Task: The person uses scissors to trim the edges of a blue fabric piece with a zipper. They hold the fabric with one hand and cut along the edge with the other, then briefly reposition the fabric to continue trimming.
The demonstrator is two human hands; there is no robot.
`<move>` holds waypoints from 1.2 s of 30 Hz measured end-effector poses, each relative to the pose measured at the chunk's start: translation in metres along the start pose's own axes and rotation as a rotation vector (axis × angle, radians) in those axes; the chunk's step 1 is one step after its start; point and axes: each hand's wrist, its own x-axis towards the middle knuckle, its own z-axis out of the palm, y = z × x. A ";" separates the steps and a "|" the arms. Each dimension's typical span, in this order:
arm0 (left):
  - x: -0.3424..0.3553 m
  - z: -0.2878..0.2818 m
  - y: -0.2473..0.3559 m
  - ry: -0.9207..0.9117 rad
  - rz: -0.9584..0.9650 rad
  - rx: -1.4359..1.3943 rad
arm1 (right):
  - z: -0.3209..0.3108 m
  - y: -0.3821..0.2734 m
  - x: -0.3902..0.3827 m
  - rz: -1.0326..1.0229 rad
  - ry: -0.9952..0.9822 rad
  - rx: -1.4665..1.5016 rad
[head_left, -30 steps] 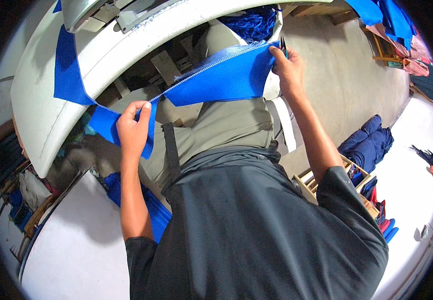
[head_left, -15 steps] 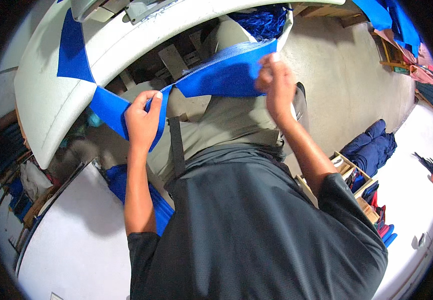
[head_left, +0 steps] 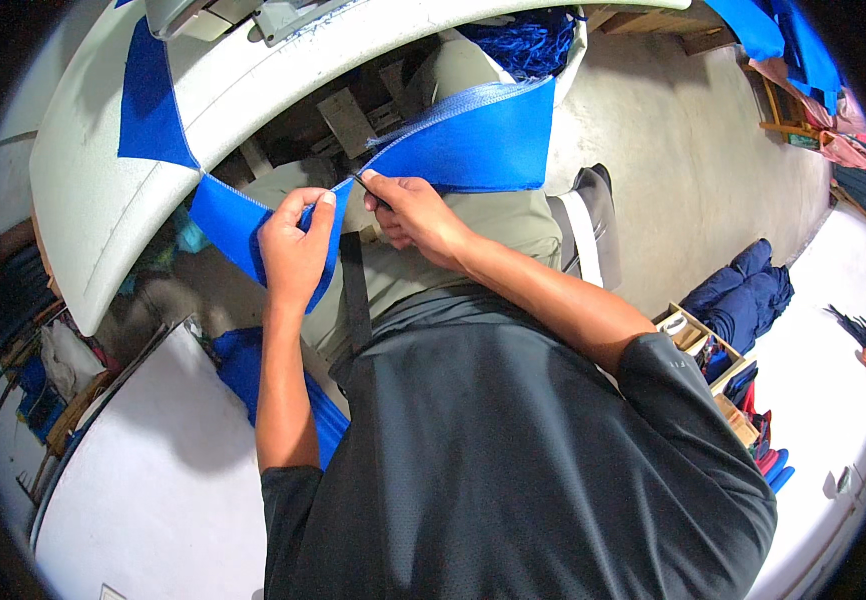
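My left hand [head_left: 296,245] is closed in a pinch on the upper edge of a blue fabric piece [head_left: 233,225], which hangs below the fingers. From my right hand [head_left: 415,215] the tip of small black thread snips [head_left: 356,178] pokes out; most of the tool is hidden in the fist. That tip is at the narrow join between the held piece and a wider blue fabric piece [head_left: 473,140] with a pale stitched edge, lying over my lap. Another blue piece [head_left: 156,105] is joined on at the left and lies on the white table.
The curved white table [head_left: 143,190] carries part of a machine [head_left: 218,15] at the top. Blue scraps [head_left: 523,48] fill a pale bag beyond my knees. To the right stand a wooden tray [head_left: 698,340] and a dark blue bundle [head_left: 743,290]; more blue cloth [head_left: 283,385] is beside my left arm.
My right hand has come left from the far end of the wider blue piece to the join beside my left hand. The left hand keeps its pinch, shifted slightly right.
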 end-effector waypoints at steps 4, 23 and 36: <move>-0.002 0.001 0.002 -0.009 -0.008 -0.006 | 0.000 0.007 0.009 -0.036 0.014 -0.029; 0.000 -0.007 0.003 -0.144 -0.055 -0.008 | -0.029 -0.023 -0.046 -0.891 0.450 -0.521; 0.022 -0.016 -0.019 -0.021 -0.022 0.089 | -0.177 -0.093 -0.037 -0.666 0.766 -0.347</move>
